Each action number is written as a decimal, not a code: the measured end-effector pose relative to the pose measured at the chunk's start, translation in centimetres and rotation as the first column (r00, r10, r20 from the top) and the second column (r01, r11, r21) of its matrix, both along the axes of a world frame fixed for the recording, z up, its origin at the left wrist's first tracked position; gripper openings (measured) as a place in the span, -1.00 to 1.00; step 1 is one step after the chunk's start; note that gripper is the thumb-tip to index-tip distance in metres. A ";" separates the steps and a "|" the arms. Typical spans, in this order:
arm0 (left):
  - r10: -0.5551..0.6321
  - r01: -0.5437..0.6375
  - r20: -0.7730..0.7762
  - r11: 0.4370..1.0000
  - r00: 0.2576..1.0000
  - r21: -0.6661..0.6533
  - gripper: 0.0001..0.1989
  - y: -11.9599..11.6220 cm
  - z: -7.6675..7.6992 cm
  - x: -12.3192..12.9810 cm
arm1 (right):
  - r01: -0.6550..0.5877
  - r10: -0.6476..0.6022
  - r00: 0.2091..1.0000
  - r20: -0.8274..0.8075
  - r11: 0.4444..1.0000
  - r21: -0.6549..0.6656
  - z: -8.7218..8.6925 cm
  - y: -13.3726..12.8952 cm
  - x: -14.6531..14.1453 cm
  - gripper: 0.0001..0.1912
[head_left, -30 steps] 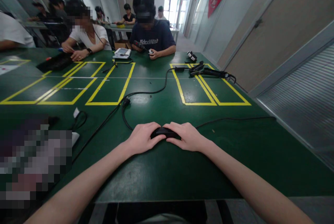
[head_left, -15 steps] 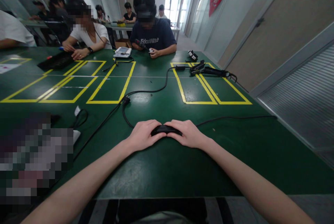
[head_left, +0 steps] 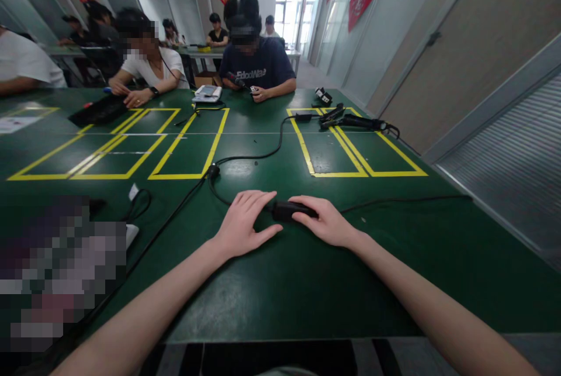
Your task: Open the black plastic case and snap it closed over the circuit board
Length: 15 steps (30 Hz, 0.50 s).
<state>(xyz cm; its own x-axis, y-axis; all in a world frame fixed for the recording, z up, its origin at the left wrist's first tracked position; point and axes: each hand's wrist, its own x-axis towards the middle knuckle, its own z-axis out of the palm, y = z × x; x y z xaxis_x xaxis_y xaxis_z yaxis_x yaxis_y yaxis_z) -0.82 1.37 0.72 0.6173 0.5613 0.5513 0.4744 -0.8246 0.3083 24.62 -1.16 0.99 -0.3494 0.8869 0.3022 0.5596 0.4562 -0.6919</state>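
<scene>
A black power adapter [head_left: 287,210] lies on the green table in front of me, with a cord leaving each side. My right hand [head_left: 323,221] is wrapped round its right part, thumb at the near side and fingers over the far side. Just off its left end is my left hand [head_left: 245,223], thumb and fingers spread with nothing between them. The left cord [head_left: 217,193] passes under or behind my left fingers and reaches a black plug [head_left: 213,171]. On the right, a thin cord [head_left: 403,198] runs towards the table's edge.
Yellow tape rectangles [head_left: 188,176] mark the green table [head_left: 272,288]. Beyond are a second black adapter [head_left: 303,118], a black clamp-like device [head_left: 357,122] and a white device [head_left: 207,94]. A blurred-out item [head_left: 74,276] lies at left. Co-workers sit across, one holding a tool [head_left: 239,80].
My left hand has let go of the adapter's left end and opened. My right hand keeps its hold, and more of the adapter shows. The view has shifted slightly.
</scene>
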 end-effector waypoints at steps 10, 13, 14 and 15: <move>-0.130 0.132 -0.037 0.990 0.991 0.039 -0.61 0.0 -0.3 -0.4 | 0.440 -0.516 0.655 -0.553 0.854 -0.276 4.8 2.2 10.2 -0.56; -0.156 0.154 -0.069 0.987 0.985 -0.039 -0.65 0.0 -0.3 -0.3 | 0.578 -0.668 0.546 -0.505 0.737 -0.350 5.7 1.8 12.7 -0.68; -0.161 0.156 -0.075 0.986 0.984 -0.060 -0.65 -0.1 -0.3 -0.3 | 0.621 -0.722 0.501 -0.477 0.684 -0.383 5.8 1.6 13.5 -0.66; -0.165 0.158 -0.084 0.984 0.983 -0.082 -0.66 -0.1 -0.2 -0.3 | 0.658 -0.772 0.459 -0.440 0.628 -0.415 5.8 1.5 14.2 -0.63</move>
